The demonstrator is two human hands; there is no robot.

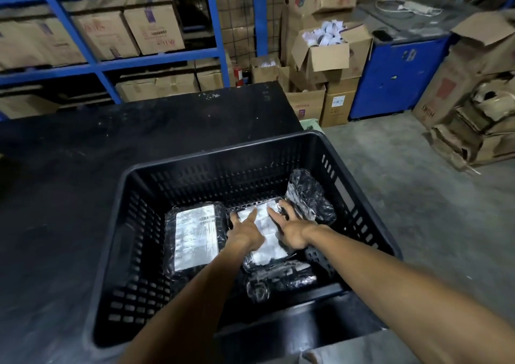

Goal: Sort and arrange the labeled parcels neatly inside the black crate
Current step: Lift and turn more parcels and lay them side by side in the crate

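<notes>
While the shelving (pixel 111 23) and stacked cartons (pixel 328 54) fill the back of the room, none of it reaches the work, which sits on the dark tabletop (pixel 69 168). Its near right part carries the black crate (pixel 172 174), slotted walls all round, one corner hanging toward the concrete floor (pixel 418 196).

Four parcels lie in the crate. A flat one, the left parcel (pixel 195 238), rests label up against the left side, squared to the wall, which looks like the pattern being followed. Just beside it lies the middle parcel (pixel 267 241), also label up. Both hands are on it: the left hand (pixel 242 231) presses flat with fingers spread over the label's left edge, the right hand (pixel 289 230) splays over its right edge. Neither is clamped; they are laid open and apart, apparently pushing or squaring the parcel into line with its neighbour.

At the right wall a wrapped parcel (pixel 309 196) leans tilted, touching the middle one near the right fingers, so it probably limits how far that parcel can slide. A crumpled parcel (pixel 281 280) lies under the middle parcel's near end, which likely keeps it from sitting level. Both forearms cross the crate's near rim and hide part of the floor of the crate.
</notes>
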